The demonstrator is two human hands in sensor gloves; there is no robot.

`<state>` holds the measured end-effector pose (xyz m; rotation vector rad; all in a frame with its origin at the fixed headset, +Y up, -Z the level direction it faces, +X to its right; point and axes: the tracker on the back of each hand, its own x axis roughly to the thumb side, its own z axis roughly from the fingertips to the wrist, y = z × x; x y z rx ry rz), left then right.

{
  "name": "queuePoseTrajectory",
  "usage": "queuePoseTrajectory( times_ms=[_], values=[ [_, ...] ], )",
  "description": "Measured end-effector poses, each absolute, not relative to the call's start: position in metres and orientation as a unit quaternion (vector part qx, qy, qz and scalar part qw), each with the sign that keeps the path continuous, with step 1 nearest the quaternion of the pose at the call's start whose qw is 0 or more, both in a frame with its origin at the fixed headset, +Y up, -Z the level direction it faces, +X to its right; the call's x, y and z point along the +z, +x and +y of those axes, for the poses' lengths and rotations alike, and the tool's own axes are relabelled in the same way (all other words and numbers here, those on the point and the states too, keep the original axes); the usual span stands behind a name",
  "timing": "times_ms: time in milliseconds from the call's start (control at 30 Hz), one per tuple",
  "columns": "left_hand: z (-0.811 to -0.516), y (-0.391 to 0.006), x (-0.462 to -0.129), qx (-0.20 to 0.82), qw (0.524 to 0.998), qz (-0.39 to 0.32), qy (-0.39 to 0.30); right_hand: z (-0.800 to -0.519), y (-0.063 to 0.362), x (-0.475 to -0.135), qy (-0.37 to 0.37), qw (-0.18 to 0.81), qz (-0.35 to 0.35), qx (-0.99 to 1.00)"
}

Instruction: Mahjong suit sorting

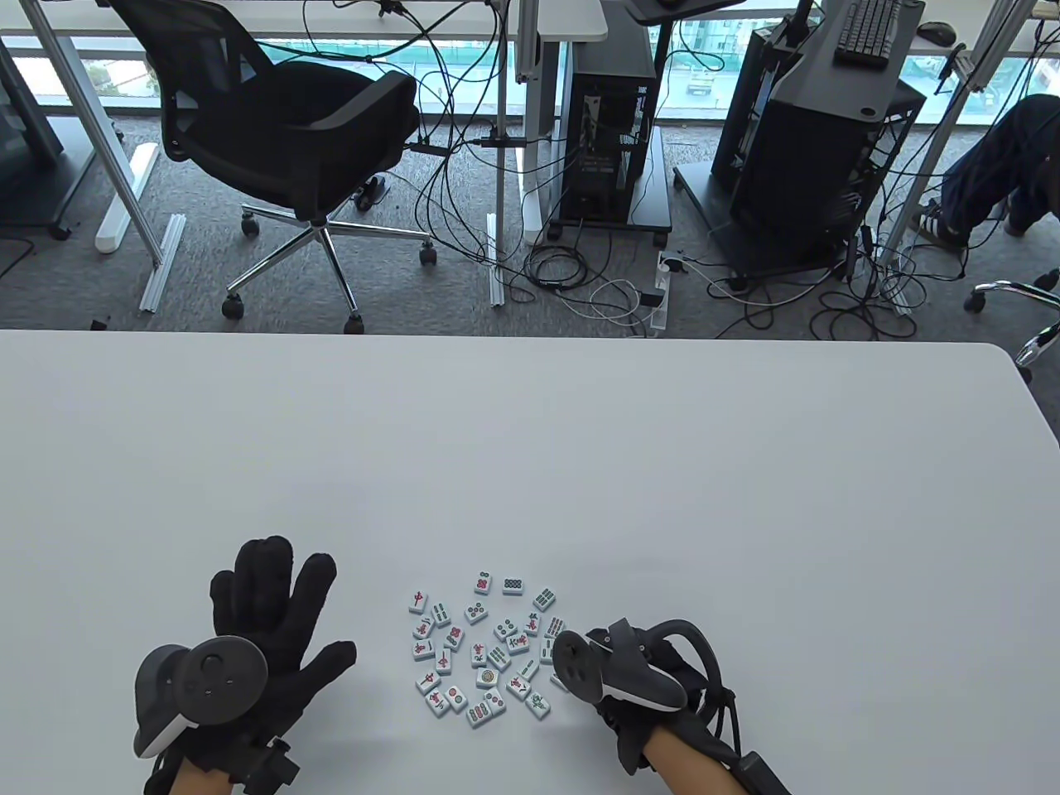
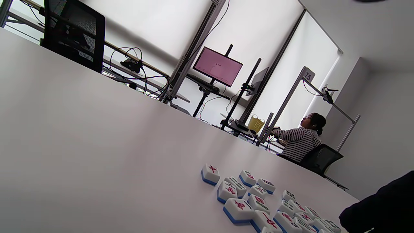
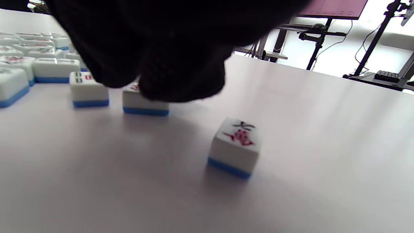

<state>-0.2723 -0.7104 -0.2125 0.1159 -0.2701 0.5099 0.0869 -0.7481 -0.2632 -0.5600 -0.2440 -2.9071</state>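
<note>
Table view shows my left hand point(image 1: 265, 617) lying flat on the white table point(image 1: 530, 464), fingers spread and straight, holding nothing, well to the left of the mahjong tiles point(image 1: 484, 650). The tiles lie face up in a loose cluster near the table's near edge. My right hand point(image 1: 629, 675) sits at the right edge of that cluster, its tracker covering the fingers from above. From the right wrist view, my fingertips point(image 3: 181, 77) come down onto one tile point(image 3: 145, 105) at the cluster's fringe; whether they pinch it or only touch its top, I cannot tell. A single character tile point(image 3: 235, 147) stands apart, just to the right of that tile.
</note>
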Motion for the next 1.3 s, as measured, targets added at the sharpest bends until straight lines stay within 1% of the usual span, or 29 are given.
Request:
queuePoseTrajectory(
  times_ms=[133, 167, 233, 400, 633, 700, 800, 900, 967, 1033, 1067, 1167, 1300],
  values=[
    [-0.711, -0.273, -0.212, 0.250, 0.958, -0.132, 0.056, -0.752, 0.082, -0.269, -0.154, 0.090, -0.106, -0.978],
    [-0.710, -0.273, -0.212, 0.251, 0.958, -0.131, 0.056, -0.754, 0.081, -0.271, -0.148, 0.093, -0.122, -0.977],
    [-0.710, -0.273, -0.212, 0.253, 0.957, -0.130, 0.056, -0.755, 0.082, -0.273, -0.148, 0.069, -0.140, -0.977],
    [-0.710, -0.273, -0.213, 0.253, 0.957, -0.131, 0.056, -0.757, 0.084, -0.278, -0.149, 0.059, -0.167, -0.973],
    [-0.711, -0.273, -0.212, 0.252, 0.957, -0.132, 0.055, -0.758, 0.083, -0.280, -0.172, 0.054, -0.167, -0.969],
    [-0.711, -0.273, -0.212, 0.253, 0.957, -0.132, 0.056, -0.759, 0.084, -0.281, -0.193, 0.054, -0.158, -0.967],
    [-0.711, -0.273, -0.212, 0.254, 0.956, -0.133, 0.058, -0.760, 0.087, -0.284, -0.199, 0.034, -0.155, -0.967],
    [-0.710, -0.274, -0.212, 0.255, 0.956, -0.133, 0.058, -0.752, 0.096, -0.289, -0.200, -0.010, -0.148, -0.969],
    [-0.709, -0.274, -0.212, 0.259, 0.955, -0.134, 0.061, -0.741, 0.105, -0.296, -0.191, -0.042, -0.121, -0.973],
    [-0.709, -0.274, -0.212, 0.262, 0.954, -0.135, 0.062, -0.731, 0.116, -0.305, -0.192, -0.014, -0.087, -0.977],
    [-0.709, -0.274, -0.212, 0.262, 0.954, -0.135, 0.062, -0.728, 0.120, -0.309, -0.198, -0.001, -0.086, -0.976],
    [-0.709, -0.275, -0.212, 0.261, 0.954, -0.135, 0.062, -0.727, 0.133, -0.318, -0.201, 0.032, -0.098, -0.974],
    [-0.709, -0.275, -0.212, 0.264, 0.953, -0.136, 0.063, -0.737, 0.142, -0.322, -0.193, 0.061, -0.123, -0.971]
  ],
)
